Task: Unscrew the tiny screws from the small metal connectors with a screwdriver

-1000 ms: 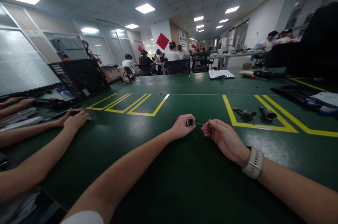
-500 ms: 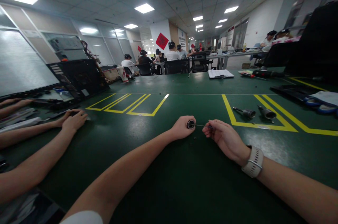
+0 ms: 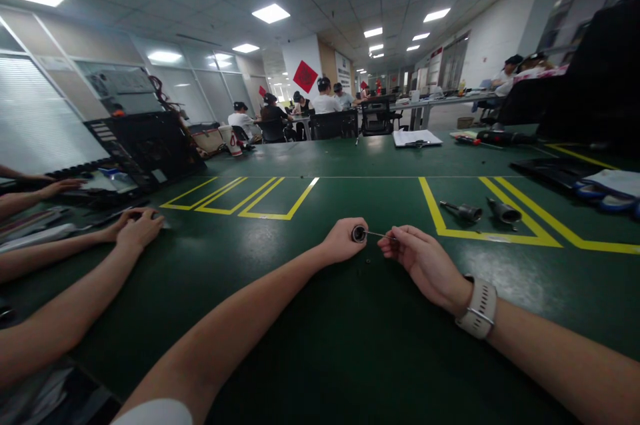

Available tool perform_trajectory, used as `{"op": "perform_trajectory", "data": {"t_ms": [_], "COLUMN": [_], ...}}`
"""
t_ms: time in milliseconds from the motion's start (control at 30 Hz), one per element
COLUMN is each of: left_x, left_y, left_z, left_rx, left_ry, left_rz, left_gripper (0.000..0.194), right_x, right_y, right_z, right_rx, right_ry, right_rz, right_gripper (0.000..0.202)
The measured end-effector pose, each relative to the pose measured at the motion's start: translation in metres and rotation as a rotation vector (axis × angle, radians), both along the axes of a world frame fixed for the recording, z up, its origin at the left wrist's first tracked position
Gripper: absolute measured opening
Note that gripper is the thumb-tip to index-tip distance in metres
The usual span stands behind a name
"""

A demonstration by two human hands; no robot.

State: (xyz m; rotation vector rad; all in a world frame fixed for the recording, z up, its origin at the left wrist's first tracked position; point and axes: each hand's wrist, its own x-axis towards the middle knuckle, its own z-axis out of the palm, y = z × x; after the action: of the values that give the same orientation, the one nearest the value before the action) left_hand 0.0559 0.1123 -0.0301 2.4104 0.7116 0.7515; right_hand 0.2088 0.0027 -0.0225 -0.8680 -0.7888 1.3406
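Observation:
My left hand (image 3: 344, 239) is wrapped round a dark metal cylindrical part (image 3: 359, 233), its round open end facing right. In my right hand (image 3: 425, 261), thumb and fingers pinch a thin metal rod (image 3: 379, 235). The rod's far tip reaches the mouth of the cylinder; whether it goes inside is too small to tell. A tiny ring-like piece (image 3: 369, 261) lies on the green table (image 3: 310, 318) just below the hands. Two similar metal parts, one (image 3: 465, 212) beside the other (image 3: 505, 212), lie inside a yellow tape outline to the right.
Yellow tape (image 3: 265, 216) marks the table ahead. A clipboard with paper (image 3: 417, 138), a red-black tool (image 3: 500, 137) and a black tray (image 3: 545, 175) lie farther off. At left, another person's hands (image 3: 137, 228) rest near a black computer case (image 3: 150, 145).
The cylinder in my left hand and the rod in my right hand have shifted slightly left, and the rod slopes a little more. At far left, another person's hand has moved right.

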Motion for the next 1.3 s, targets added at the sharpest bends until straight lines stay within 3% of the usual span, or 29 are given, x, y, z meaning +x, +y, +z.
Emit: {"op": "perform_trajectory", "data": {"t_ms": [167, 400, 933, 1300], "left_x": [-0.001, -0.002, -0.007, -0.005], "left_y": [-0.002, -0.002, 0.002, -0.005], "left_z": [0.004, 0.005, 0.006, 0.015], "left_rx": [-0.022, 0.036, 0.030, 0.296], "left_ry": [0.041, 0.095, 0.168, 0.284], "left_rz": [-0.035, -0.069, -0.002, -0.058], "left_gripper": [0.006, 0.004, 0.012, 0.010], "right_x": [0.007, 0.005, 0.003, 0.000], "right_y": [0.006, 0.005, -0.001, -0.002], "right_z": [-0.004, -0.001, 0.001, -0.004], "right_rx": [-0.039, -0.062, 0.019, 0.127], "right_ry": [0.006, 0.000, -0.161, -0.356], "right_rz": [0.055, 0.022, -0.201, -0.121], "right_gripper": [0.015, 0.016, 0.023, 0.020]}}
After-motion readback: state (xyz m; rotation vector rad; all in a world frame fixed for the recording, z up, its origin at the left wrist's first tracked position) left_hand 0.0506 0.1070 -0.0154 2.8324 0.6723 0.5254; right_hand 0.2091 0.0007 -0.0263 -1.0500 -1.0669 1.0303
